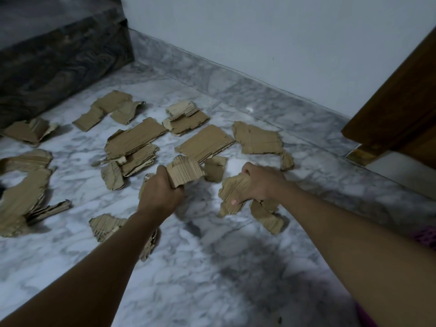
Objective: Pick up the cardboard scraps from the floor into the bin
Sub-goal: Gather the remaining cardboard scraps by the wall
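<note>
Fingers of your left hand [161, 191] are curled tightly round a torn, ribbed piece of brown cardboard [186, 172], held over the white-and-grey marble floor [212, 267]. Your right hand [262, 182] grips a crumpled bunch of brown cardboard strips [232, 192] in a closed fist, near the left hand. Other torn brown cardboard scraps [205, 142] lie scattered on the floor, mostly far and left of both hands, reaching towards the dark stone step [59, 55] at far left.
</note>
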The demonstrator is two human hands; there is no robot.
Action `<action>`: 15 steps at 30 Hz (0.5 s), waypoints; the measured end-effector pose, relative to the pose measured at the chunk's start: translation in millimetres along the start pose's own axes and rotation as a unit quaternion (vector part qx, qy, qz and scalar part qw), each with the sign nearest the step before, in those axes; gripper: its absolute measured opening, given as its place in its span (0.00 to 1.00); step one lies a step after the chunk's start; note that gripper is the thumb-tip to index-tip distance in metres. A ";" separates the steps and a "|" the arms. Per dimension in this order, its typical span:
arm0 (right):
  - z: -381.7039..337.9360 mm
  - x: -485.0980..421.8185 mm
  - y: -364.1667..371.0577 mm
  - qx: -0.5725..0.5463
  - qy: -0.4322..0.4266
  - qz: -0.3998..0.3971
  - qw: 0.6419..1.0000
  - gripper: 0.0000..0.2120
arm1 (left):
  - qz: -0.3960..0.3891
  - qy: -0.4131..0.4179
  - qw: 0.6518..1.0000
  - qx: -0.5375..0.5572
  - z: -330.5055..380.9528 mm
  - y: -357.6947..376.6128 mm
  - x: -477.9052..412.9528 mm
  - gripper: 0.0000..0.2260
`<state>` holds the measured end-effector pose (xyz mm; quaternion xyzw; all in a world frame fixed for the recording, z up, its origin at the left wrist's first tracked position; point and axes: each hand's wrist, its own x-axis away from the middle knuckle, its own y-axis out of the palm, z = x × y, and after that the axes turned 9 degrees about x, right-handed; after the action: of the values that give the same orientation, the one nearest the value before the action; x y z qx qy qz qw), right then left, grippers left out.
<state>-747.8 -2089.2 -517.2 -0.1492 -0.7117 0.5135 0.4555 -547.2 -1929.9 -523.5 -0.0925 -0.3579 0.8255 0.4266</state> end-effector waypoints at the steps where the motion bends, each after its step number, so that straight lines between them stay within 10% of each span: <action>1: -0.5 1.7 -1.1 -0.025 0.000 -0.004 1.000 0.41 | -0.002 -0.006 1.000 0.003 0.0 -1.1 0.6 0.18; 6: -4.6 4.3 -7.2 -0.178 -0.010 0.076 0.981 0.17 | 0.008 -0.064 0.997 -0.046 -0.4 -3.3 8.5 0.30; 15: 13.3 39.0 -2.8 -0.237 0.086 0.205 0.946 0.15 | 0.043 -0.116 0.986 -0.115 -15.0 -3.3 14.3 0.28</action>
<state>-778.8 -2071.7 -496.2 -0.4394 -0.7252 0.3972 0.3511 -547.1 -1909.9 -530.0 -0.0602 -0.4932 0.8016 0.3326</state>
